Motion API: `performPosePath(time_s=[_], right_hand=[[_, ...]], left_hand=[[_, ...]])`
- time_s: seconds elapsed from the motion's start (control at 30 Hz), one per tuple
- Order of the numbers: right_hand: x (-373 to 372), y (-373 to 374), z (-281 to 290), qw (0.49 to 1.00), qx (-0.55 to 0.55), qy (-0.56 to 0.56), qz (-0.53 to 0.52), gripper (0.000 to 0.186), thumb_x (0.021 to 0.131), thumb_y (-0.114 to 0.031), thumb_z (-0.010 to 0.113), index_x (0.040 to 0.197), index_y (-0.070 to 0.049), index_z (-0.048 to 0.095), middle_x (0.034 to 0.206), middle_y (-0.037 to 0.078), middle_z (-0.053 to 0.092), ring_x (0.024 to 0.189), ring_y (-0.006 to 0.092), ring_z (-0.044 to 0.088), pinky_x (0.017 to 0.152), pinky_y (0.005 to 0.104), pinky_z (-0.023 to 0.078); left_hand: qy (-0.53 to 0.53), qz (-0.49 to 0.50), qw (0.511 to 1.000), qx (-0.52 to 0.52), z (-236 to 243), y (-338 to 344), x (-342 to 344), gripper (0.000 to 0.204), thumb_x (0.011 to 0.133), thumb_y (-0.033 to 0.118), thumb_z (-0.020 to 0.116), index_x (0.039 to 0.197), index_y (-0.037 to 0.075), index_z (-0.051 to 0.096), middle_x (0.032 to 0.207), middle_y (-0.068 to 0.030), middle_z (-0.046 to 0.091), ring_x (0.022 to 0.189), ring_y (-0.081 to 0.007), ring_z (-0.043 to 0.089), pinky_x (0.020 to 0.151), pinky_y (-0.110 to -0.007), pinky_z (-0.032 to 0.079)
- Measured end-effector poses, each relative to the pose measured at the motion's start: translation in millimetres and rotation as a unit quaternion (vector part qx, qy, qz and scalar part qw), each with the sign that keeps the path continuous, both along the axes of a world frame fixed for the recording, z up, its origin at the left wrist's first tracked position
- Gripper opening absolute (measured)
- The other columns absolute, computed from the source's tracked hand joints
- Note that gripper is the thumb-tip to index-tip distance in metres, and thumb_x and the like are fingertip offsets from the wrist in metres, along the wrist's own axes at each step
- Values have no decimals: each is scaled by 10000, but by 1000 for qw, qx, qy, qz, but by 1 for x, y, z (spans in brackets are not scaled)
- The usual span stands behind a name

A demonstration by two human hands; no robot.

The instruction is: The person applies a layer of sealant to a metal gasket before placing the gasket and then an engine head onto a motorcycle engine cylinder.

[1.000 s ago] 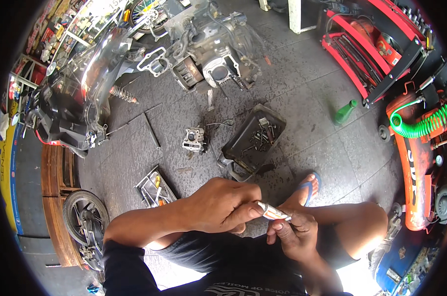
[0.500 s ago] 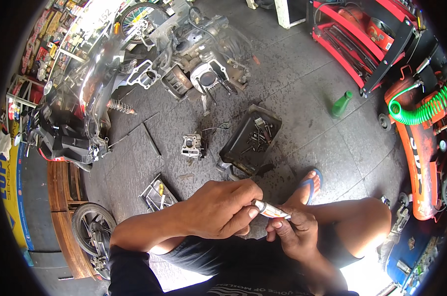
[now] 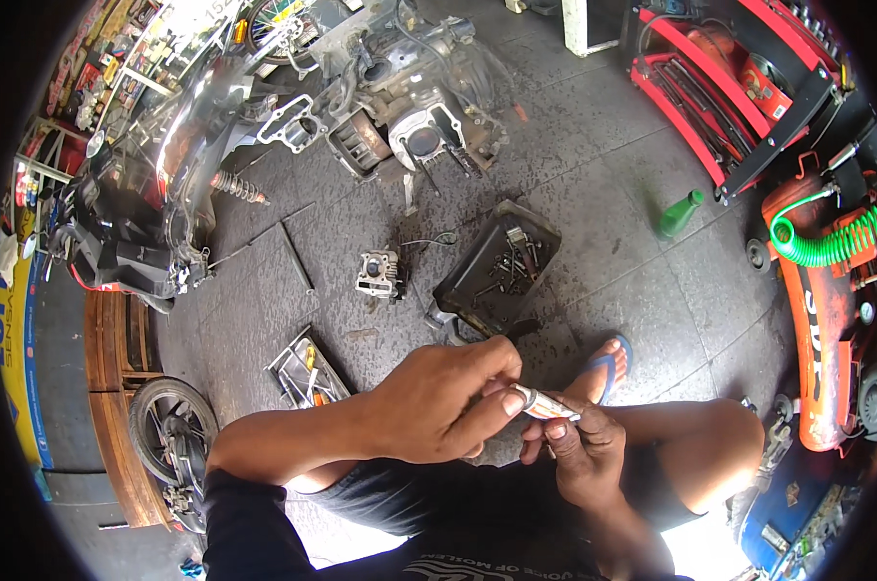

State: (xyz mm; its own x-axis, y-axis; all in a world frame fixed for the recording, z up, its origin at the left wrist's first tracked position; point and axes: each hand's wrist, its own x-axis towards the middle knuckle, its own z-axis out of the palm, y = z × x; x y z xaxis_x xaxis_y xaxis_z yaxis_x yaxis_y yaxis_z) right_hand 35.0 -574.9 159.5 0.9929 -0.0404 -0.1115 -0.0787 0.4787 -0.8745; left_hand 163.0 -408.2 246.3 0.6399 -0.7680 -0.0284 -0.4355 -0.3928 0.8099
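Black tray holds metal parts (hands grip white tube).

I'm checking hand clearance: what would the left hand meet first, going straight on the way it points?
Past the white tube it grips, the left hand would probably meet the right hand first, though depth is unclear.

Pale lettering crosses the black shirt, bottom centre; dark letters mark the orange tank, right, and yellow banner, far left. Print on the white tube, lower centre, is unreadable.
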Motion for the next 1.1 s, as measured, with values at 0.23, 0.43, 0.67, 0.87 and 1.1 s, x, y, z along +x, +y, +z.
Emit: performPosePath(time_s=[0.23,0.43,0.67,0.87,1.1], right_hand=[[2,6,-3,1000,7,-9,13,373,1006,-259,608,1193,64,622,867,140,681,650,194,657,585,300,554],[3,9,-7,984,179,-5,9,387,1014,-260,591,1211,73,604,874,141,679,619,198,648,564,310,566],[7,4,-12,963,264,53,28,446,1018,-288,581,1260,86,560,822,132,656,551,208,605,498,319,537],[6,0,-3,981,190,29,7,442,966,-308,662,1172,76,592,783,121,647,481,189,564,410,314,502],[8,6,7,993,98,60,21,404,949,-370,683,1032,19,614,795,77,636,559,147,571,487,249,482]], left_hand=[[101,-2,994,29,-2,9,0,310,1056,247,444,883,20,564,578,-124,563,517,-297,618,503,-408,462],[335,11,942,-12,-12,8,-3,381,1064,284,439,869,-1,598,612,-179,571,535,-348,598,524,-424,459],[55,-65,987,135,-28,30,10,396,1030,358,482,908,-2,590,775,-230,651,763,-437,653,680,-518,512],[-4,55,901,431,-167,162,70,371,962,366,533,1061,30,656,939,-213,714,921,-418,687,798,-529,536],[102,283,777,553,-362,307,-17,286,849,159,610,1053,-16,709,1083,-220,717,1065,-389,688,838,-485,574]])
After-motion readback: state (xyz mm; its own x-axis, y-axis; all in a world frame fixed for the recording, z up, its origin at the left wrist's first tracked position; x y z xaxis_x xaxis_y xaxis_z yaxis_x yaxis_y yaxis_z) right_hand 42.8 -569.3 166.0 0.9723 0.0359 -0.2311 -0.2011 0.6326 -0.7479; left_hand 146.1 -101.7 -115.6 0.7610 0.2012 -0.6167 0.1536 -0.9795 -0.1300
